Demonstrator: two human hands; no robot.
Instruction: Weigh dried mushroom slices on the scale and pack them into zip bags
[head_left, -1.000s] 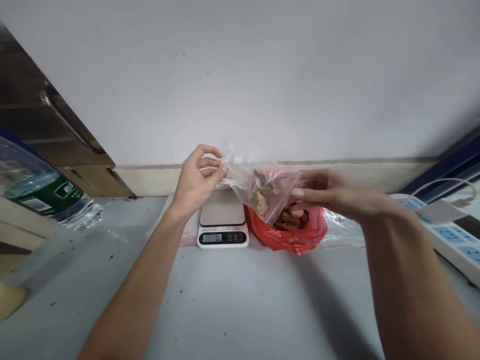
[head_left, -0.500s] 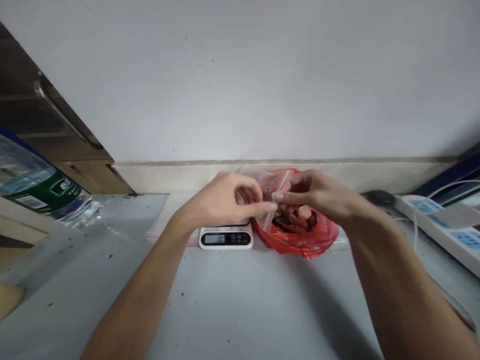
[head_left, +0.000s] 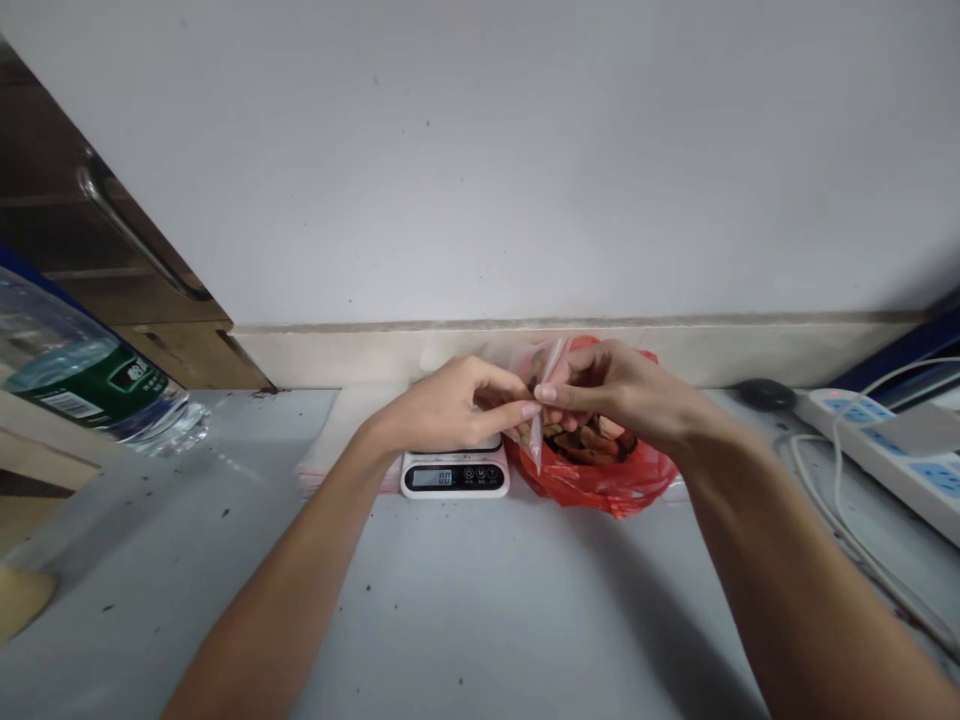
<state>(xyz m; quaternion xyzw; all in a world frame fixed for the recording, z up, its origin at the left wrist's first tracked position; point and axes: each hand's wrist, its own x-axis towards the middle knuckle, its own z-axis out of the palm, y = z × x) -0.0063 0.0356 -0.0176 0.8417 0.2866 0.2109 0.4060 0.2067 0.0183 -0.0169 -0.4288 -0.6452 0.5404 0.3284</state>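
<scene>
Between my two hands is a small clear zip bag (head_left: 537,445), pinched at its top edge. My left hand (head_left: 461,405) grips it between thumb and forefinger from the left, above the white digital scale (head_left: 455,492), whose display reads 0.0. My right hand (head_left: 611,390) pinches the same edge from the right, its thumb almost meeting the left one. Directly below and behind the zip bag lies an open red plastic bag (head_left: 600,490). Brown dried pieces (head_left: 589,445) fill it, partly hidden by my right hand.
Flat clear bags (head_left: 341,435) lie left of the scale, near the wall (head_left: 525,180). A water bottle (head_left: 97,375) stands at the left. At the right are a power strip (head_left: 892,460), white cables (head_left: 832,520) and a black mouse-like object (head_left: 763,394).
My left thumb and forefinger have closed on the zip bag's edge, nearer to my right thumb. The bag has turned so its edge stands more upright. The view has shifted slightly.
</scene>
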